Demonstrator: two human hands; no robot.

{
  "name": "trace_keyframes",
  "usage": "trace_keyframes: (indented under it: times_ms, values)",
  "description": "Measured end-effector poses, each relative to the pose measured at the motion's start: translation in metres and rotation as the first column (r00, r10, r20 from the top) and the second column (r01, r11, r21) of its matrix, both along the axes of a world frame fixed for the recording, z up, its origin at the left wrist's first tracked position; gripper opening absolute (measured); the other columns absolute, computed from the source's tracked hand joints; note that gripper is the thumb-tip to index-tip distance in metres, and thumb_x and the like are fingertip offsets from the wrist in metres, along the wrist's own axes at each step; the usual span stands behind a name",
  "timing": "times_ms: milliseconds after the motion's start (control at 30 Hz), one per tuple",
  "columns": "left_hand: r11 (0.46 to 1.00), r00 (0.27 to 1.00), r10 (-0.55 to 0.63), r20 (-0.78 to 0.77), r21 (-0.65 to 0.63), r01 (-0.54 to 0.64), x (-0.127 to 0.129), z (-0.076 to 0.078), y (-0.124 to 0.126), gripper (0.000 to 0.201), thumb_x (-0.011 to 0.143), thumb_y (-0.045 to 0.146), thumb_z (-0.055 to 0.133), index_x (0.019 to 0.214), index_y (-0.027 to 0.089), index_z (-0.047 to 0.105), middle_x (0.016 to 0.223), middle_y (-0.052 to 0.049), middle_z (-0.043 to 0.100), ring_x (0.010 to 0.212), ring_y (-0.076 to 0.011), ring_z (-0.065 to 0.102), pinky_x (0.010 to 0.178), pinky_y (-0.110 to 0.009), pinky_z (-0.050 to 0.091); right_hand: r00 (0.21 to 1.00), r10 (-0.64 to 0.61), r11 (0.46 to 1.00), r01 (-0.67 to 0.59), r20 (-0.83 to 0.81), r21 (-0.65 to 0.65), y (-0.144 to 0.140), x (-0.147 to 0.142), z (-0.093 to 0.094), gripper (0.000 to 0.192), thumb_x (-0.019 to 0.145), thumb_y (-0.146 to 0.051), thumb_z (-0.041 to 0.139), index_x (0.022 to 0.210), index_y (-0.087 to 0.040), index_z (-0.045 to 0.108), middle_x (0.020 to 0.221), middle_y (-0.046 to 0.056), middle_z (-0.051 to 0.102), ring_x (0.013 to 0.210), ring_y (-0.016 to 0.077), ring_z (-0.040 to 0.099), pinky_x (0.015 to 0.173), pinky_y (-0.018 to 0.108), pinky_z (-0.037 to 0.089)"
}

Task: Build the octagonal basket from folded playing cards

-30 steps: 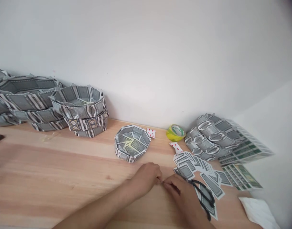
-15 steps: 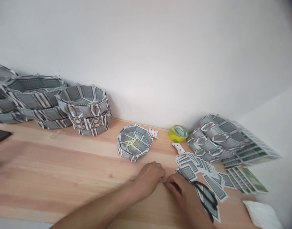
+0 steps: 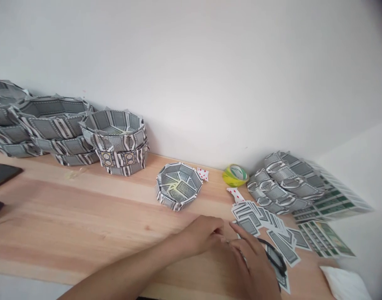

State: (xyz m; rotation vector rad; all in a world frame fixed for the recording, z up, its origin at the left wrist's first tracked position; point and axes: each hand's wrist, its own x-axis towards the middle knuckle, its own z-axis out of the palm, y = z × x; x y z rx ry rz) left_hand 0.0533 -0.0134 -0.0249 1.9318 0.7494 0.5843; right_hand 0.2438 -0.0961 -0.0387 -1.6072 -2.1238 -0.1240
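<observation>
My left hand (image 3: 206, 234) is closed over the table, its fingertips pressed together near those of my right hand. My right hand (image 3: 252, 259) has its thumb and a finger bent in a pinch, while its index finger stretches forward. Whatever lies between the fingertips is small and mostly hidden. Beneath and beside my right hand are scissors with black handles (image 3: 275, 260), partly covered by it. Just beyond lie loose grey-backed playing cards (image 3: 273, 223), spread in an overlapping row. A shallow round bowl of folded cards (image 3: 180, 185) stands ahead of my left hand.
Taller folded-card baskets (image 3: 118, 143) line the wall at the left. Another basket (image 3: 281, 183) lies tilted at the right, beside printed sheets (image 3: 326, 237). Yellow tape (image 3: 234, 175), folded red-diamond cards (image 3: 235, 195), a white packet (image 3: 345, 283) and a phone (image 3: 3, 175) rest on the table.
The view has turned slightly left, showing more of the phone. Both hands have shifted a little to the right, and my right index finger has lifted and stretched out.
</observation>
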Motion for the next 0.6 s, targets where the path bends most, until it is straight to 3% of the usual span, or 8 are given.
trace_keyframes:
  times_ms: [133,267,467,600]
  values:
    - [0.993,0.990,0.099,0.104,-0.067,-0.092,0.007,-0.016,0.001,0.012,0.074,0.020,0.068,0.068,0.015,0.059,0.073,0.003,0.060,0.066,-0.0093,0.051,0.062,-0.019,0.035,0.998,-0.014,0.988,0.005,-0.057,-0.154,0.003,-0.004,0.003,0.029,0.094,-0.032,0.043,0.074,-0.023,0.062,0.128,0.009,0.063,0.117,0.0239,0.059,0.087,0.035,0.054]
    - [0.992,0.986,0.113,0.121,-0.077,-0.104,0.010,-0.025,0.003,0.013,0.069,0.015,0.073,0.064,0.014,0.061,0.069,0.004,0.055,0.065,-0.0086,0.050,0.060,-0.019,0.034,0.988,-0.026,0.960,-0.019,-0.155,-0.279,0.002,-0.004,0.003,0.028,0.094,-0.032,0.042,0.075,-0.024,0.060,0.112,0.007,0.071,0.100,0.0201,0.068,0.076,0.028,0.056]
    - [0.993,0.984,0.096,0.153,-0.077,-0.085,0.008,-0.016,0.002,0.016,0.071,0.013,0.071,0.061,0.013,0.059,0.071,0.003,0.056,0.068,-0.0085,0.052,0.062,-0.018,0.035,0.978,-0.041,0.957,-0.021,-0.206,-0.290,0.001,-0.003,0.005,0.023,0.092,-0.032,0.045,0.080,-0.025,0.063,0.101,0.003,0.072,0.090,0.0168,0.068,0.075,0.023,0.053]
    - [0.990,0.973,0.116,0.199,-0.100,-0.098,0.008,-0.011,0.001,0.018,0.071,0.011,0.071,0.060,0.013,0.057,0.070,0.003,0.055,0.067,-0.0084,0.051,0.062,-0.019,0.036,0.967,-0.120,0.963,0.058,-0.226,-0.263,0.004,-0.003,0.007,0.023,0.090,-0.037,0.048,0.100,-0.023,0.064,0.095,0.005,0.072,0.081,0.0181,0.068,0.069,0.026,0.054]
